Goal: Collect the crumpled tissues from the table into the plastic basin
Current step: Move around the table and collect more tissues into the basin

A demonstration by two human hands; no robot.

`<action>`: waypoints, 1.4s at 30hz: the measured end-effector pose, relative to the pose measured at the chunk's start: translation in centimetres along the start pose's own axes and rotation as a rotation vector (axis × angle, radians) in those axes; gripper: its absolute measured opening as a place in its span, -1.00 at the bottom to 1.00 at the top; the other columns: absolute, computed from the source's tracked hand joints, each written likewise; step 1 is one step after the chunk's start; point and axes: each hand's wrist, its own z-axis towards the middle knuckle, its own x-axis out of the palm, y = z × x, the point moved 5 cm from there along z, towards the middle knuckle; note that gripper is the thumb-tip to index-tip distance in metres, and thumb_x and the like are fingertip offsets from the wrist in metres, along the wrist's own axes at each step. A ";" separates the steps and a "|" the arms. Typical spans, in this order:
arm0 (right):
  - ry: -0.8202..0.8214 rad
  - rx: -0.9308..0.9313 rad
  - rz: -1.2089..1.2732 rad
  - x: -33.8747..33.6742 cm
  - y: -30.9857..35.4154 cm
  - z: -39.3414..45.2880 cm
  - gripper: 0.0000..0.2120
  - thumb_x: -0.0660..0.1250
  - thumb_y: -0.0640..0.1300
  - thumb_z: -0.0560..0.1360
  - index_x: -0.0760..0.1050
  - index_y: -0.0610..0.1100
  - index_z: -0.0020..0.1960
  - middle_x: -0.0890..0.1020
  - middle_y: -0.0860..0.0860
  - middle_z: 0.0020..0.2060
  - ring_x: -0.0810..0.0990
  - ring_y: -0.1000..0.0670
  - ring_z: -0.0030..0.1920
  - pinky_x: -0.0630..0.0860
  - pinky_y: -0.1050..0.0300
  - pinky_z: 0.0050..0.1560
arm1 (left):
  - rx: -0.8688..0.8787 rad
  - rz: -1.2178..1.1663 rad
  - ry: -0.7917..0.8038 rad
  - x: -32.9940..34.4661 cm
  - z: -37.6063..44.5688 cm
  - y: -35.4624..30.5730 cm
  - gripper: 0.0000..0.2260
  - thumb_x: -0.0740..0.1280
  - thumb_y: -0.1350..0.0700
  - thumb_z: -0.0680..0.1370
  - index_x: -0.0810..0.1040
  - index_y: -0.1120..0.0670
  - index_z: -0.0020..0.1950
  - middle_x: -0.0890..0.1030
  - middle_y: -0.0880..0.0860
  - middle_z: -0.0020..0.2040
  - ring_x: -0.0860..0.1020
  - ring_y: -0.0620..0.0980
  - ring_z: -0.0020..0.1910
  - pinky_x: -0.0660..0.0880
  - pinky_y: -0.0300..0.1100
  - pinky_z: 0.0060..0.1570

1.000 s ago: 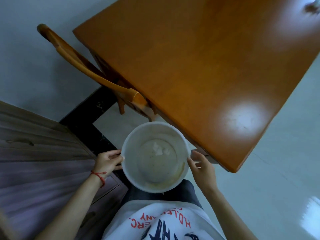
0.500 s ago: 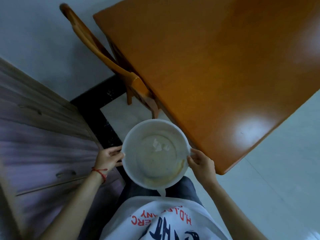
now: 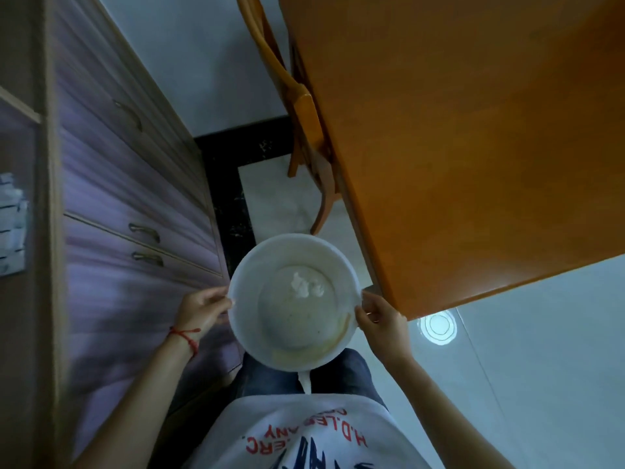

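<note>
Both hands gripped the basin (image 3: 247, 319): left hand (image 3: 199, 308) at 9 o'clock, right hand (image 3: 380, 316) at 3, fingers clamped on rim. Tissues (image 3: 306, 286) inside.

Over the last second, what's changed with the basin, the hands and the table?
The view has swung left: the table now sits at the upper right, and the purple drawer cabinet fills the left side. The person seems to be turning away from the table. Unchanged: the left hand and right hand still grip opposite rims of the plastic basin, with the crumpled tissue inside.
</note>
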 end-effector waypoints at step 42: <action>-1.010 0.576 0.514 -16.4 -28.7 -39.4 -0.75 0.34 -0.10 0.46 0.54 -0.08 0.14 0.66 -0.01 -0.28 0.63 0.03 -0.24 0.45 0.35 -0.26 | 0.296 0.681 0.853 36.8 -27.7 6.2 -0.61 0.31 0.40 0.44 0.40 0.35 0.27 0.49 0.03 -0.20 0.49 -0.04 -0.26 0.54 -0.39 -0.44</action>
